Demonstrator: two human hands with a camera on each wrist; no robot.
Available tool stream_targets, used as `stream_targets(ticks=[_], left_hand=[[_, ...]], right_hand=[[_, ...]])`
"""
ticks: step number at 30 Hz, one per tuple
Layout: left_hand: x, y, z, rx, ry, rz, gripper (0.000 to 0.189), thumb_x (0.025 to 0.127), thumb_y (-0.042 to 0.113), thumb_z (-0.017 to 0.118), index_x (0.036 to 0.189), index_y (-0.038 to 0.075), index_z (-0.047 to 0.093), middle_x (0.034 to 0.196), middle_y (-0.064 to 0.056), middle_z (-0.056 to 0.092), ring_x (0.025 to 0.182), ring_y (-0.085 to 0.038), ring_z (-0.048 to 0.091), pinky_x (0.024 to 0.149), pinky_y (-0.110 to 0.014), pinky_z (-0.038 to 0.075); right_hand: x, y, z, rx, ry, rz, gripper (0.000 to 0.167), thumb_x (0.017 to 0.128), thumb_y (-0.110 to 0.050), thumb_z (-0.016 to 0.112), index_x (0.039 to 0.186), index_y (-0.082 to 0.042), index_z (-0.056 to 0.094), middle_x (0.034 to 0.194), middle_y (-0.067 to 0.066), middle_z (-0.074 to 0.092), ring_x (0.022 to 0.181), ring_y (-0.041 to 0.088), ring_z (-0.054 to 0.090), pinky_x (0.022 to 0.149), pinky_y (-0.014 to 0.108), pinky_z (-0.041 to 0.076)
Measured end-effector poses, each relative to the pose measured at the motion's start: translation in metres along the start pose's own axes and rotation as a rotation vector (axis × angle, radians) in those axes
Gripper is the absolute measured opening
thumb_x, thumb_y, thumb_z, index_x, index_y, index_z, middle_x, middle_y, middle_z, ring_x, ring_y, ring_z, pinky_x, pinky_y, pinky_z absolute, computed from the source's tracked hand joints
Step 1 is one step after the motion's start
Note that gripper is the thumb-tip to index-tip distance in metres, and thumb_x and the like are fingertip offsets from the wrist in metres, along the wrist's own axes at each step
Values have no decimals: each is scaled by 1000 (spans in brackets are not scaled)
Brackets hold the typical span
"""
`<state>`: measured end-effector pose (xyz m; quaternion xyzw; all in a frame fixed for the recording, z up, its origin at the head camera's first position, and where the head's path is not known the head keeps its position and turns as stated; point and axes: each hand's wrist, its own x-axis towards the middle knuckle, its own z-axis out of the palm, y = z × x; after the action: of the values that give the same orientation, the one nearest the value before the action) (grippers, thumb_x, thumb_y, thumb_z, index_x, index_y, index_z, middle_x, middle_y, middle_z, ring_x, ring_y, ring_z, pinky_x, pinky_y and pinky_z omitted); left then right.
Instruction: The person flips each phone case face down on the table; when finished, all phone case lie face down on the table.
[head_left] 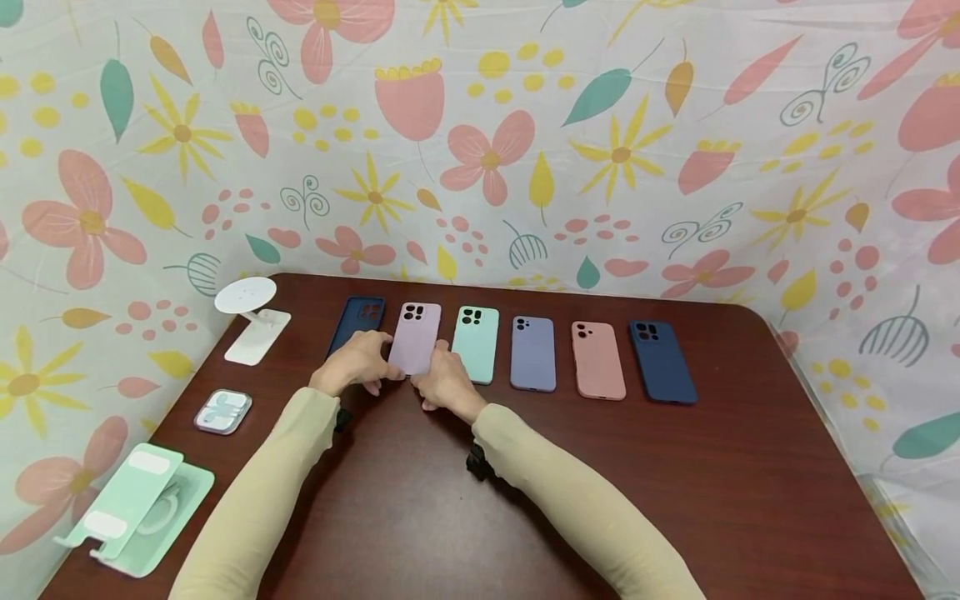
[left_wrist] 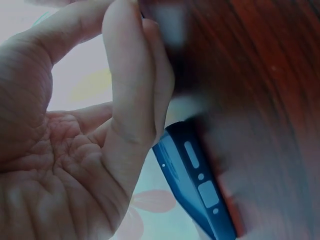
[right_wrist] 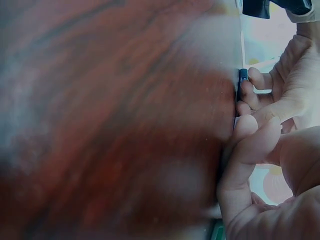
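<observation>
A lilac phone case (head_left: 416, 333) lies back up on the table, among a row of cases. At its lower left corner, my left hand (head_left: 358, 362) grips the edge with thumb and fingers. My right hand (head_left: 447, 382) pinches the lower right corner with curled fingers. Left of it is a dark blue case (head_left: 352, 321), partly covered by the left hand; its end with port cutouts (left_wrist: 200, 185) shows in the left wrist view. Beside the right hand lies a mint case (head_left: 477, 346). The lilac case itself is mostly hidden by fingers in the wrist views.
Further right in the row are a lavender-blue case (head_left: 533, 354), a pink case (head_left: 598, 361) and a navy case (head_left: 663, 362). Along the table's left side stand a white stand (head_left: 257, 337), a small clear box (head_left: 222, 412) and a mint folding stand (head_left: 142, 510). Floral cloth (head_left: 487, 225) hangs behind.
</observation>
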<state>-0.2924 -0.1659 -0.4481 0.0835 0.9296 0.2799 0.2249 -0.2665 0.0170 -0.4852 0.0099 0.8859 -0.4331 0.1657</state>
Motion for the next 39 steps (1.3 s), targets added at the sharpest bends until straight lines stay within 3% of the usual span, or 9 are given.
stream_targets(ticks=[5,6,10,15,19,22,29,34,39], left_hand=[[-7,-5,0,2,48,18,84,98,32,81,165,-1,42,75,-9,74,57,-15,75,85,-35,68],[-15,3,-3,13,59,-3,82,99,30,80,165,-1,42,75,-11,74,58,-17,76,84,-36,68],[-27,-1,-11,-13,76,12,82,98,30,81,165,2,43,73,-10,73,56,-15,74,70,-33,68],[-38,-13,-27,-36,81,11,86,96,27,83,165,-1,41,77,-12,74,58,-15,73,64,-31,67],[-45,-24,-43,-20,74,-18,89,95,24,85,166,-2,37,82,-15,75,59,-16,73,65,-31,67],[-46,-30,-55,-7,70,-25,90,95,22,85,166,-3,36,85,-15,74,60,-15,73,65,-31,67],[-42,-39,-73,-9,51,-45,92,95,19,85,166,-5,33,86,-17,75,60,-13,71,65,-30,67],[-40,-50,-75,-13,36,-106,94,94,19,86,167,-4,32,83,-16,73,62,-16,71,66,-31,68],[-38,-56,-72,-30,6,-132,98,92,21,89,167,-3,32,92,-18,70,68,-17,72,69,-33,69]], right_hand=[[-2,2,2,33,20,-20,80,97,-16,80,159,3,33,93,23,72,43,18,68,46,30,59],[-3,3,3,33,25,-29,84,97,-19,80,161,1,31,90,22,73,43,19,68,47,30,59],[-10,1,5,41,33,-90,92,98,-24,81,169,-3,25,68,13,71,44,21,67,49,30,58],[-15,-6,11,22,38,-183,86,100,-28,79,168,-7,31,65,7,69,45,18,64,51,28,56],[-24,-19,12,18,7,-189,83,101,-30,79,167,-8,34,66,8,70,45,18,64,49,27,56],[-32,-31,11,28,-19,-161,85,101,-31,80,168,-8,33,62,8,69,45,18,65,49,28,56],[-26,-51,25,0,-18,-154,88,100,-34,81,169,-10,32,58,4,66,44,16,64,50,25,54],[-15,-60,38,-12,-20,-159,91,99,-34,83,168,-8,30,66,10,72,44,17,66,50,27,56],[-2,-65,49,-7,-26,-137,93,98,-32,83,169,-8,29,76,14,75,44,17,68,50,27,59]])
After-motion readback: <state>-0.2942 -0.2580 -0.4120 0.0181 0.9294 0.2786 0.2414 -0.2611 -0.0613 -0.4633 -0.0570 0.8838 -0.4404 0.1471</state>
